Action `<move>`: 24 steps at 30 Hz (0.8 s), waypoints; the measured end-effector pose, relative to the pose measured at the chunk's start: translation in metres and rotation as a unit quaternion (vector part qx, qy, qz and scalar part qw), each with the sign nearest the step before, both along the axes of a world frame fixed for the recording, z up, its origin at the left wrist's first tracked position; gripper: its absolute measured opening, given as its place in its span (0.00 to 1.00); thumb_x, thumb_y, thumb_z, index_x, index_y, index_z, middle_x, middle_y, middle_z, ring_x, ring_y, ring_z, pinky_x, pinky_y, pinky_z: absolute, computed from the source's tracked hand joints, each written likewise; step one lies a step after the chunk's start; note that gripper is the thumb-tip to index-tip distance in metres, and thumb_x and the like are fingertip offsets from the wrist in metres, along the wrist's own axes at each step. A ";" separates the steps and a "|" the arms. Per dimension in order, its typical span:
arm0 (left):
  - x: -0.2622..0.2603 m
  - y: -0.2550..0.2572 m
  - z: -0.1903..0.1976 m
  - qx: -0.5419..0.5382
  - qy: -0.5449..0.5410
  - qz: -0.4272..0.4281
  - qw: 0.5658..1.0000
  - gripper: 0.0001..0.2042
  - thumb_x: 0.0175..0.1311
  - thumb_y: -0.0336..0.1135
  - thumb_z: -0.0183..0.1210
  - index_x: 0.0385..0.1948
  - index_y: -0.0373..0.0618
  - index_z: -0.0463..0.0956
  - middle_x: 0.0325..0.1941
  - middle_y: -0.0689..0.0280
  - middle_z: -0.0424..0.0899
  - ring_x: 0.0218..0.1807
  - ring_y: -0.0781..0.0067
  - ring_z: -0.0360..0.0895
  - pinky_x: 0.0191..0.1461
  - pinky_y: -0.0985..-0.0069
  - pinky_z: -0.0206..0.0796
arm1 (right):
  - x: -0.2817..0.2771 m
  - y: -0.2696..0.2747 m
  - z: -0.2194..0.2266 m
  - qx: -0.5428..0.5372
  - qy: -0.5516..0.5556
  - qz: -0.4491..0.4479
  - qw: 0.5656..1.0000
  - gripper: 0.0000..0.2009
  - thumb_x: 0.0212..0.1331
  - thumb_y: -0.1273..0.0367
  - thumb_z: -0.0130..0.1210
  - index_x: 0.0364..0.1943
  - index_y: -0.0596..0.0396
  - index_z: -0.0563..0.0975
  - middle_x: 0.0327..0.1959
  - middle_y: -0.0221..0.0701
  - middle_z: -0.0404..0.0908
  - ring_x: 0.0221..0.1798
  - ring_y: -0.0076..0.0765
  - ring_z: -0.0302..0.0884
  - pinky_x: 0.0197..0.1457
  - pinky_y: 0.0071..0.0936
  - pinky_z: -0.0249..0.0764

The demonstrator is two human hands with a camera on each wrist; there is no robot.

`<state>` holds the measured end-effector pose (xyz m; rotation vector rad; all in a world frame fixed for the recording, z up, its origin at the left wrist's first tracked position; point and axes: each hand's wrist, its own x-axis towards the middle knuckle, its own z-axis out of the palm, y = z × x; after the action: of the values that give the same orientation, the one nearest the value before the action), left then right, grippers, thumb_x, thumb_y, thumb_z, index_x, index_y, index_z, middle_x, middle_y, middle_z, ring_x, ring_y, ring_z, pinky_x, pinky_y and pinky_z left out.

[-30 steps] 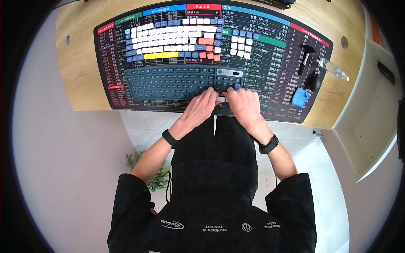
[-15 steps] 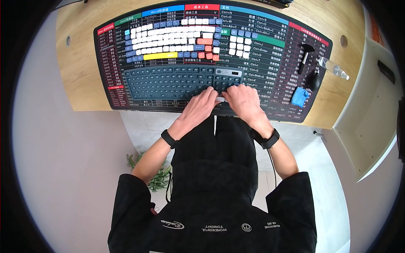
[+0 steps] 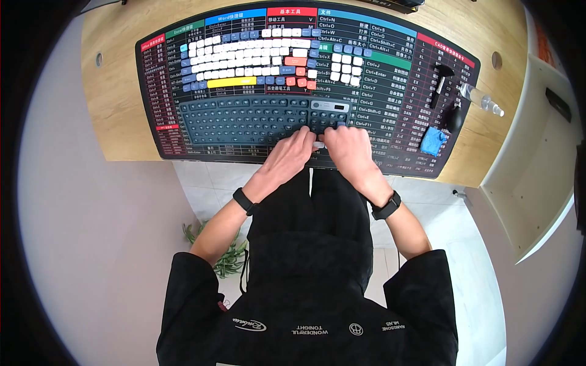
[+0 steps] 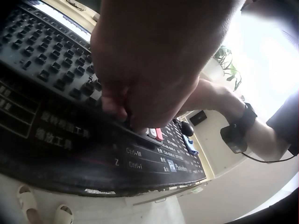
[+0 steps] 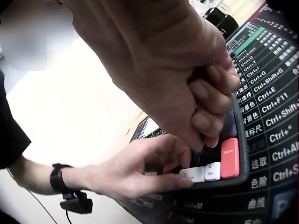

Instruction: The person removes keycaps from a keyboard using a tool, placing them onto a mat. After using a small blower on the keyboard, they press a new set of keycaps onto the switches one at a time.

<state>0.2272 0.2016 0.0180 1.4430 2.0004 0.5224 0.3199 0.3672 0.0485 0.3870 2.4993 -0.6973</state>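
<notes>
A teal keyboard, most of its switches bare, lies on the dark printed mat. The left hand rests at its lower edge; in the right wrist view its thumb touches a white keycap. Beside that keycap are a smaller white one and a red Enter keycap. The right hand is over the number pad, fingers curled and fingertips together; in the right wrist view a dark shape shows beneath them, and whether it is held is unclear. In the left wrist view the left hand hides much.
Loose white, blue, red and yellow keycaps lie in keyboard layout above the keyboard. At the right are a black brush, a clear bottle, a black bulb and a blue cloth. The mat's front edge runs below both hands.
The right hand and wrist have shifted and turned slightly over the number pad. The left hand has stayed almost still at the keyboard's lower edge.
</notes>
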 end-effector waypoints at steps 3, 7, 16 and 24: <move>0.001 0.001 0.002 -0.016 0.035 -0.021 0.999 0.07 0.69 0.29 0.59 0.38 0.34 0.72 0.38 0.55 0.72 0.39 0.56 0.81 0.39 0.65 0.78 | 0.012 -0.001 -0.013 0.005 0.080 0.034 0.996 0.06 0.62 0.68 0.59 0.28 0.52 0.80 0.26 0.36 0.84 0.34 0.42 0.87 0.35 0.37 0.81; 0.004 -0.001 0.001 -0.014 0.064 -0.041 0.997 0.06 0.68 0.27 0.58 0.38 0.35 0.72 0.38 0.56 0.73 0.41 0.61 0.82 0.40 0.68 0.80 | 0.014 0.002 -0.021 0.004 0.168 0.057 0.984 0.03 0.55 0.70 0.60 0.28 0.53 0.80 0.25 0.34 0.81 0.32 0.39 0.85 0.38 0.35 0.81; -0.012 0.003 0.024 -0.002 -0.132 0.104 0.986 0.07 0.70 0.28 0.61 0.40 0.38 0.71 0.38 0.57 0.76 0.34 0.53 0.83 0.36 0.61 0.75 | 0.010 0.026 0.006 -0.127 0.079 -0.111 0.982 0.17 0.69 0.59 0.61 0.29 0.59 0.79 0.20 0.38 0.81 0.25 0.46 0.82 0.28 0.40 0.73; -0.034 0.052 0.037 0.003 -0.303 0.230 0.925 0.06 0.73 0.29 0.60 0.44 0.39 0.74 0.30 0.67 0.80 0.30 0.81 0.76 0.35 0.78 0.68 | 0.005 0.052 0.009 -0.253 0.084 -0.362 0.893 0.13 0.69 0.60 0.63 0.41 0.58 0.83 0.13 0.31 0.69 0.17 0.28 0.59 0.24 0.33 0.58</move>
<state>0.1930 0.2532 0.0547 0.6666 1.7950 1.0313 0.3254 0.4192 0.0577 1.1095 2.1569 -1.6825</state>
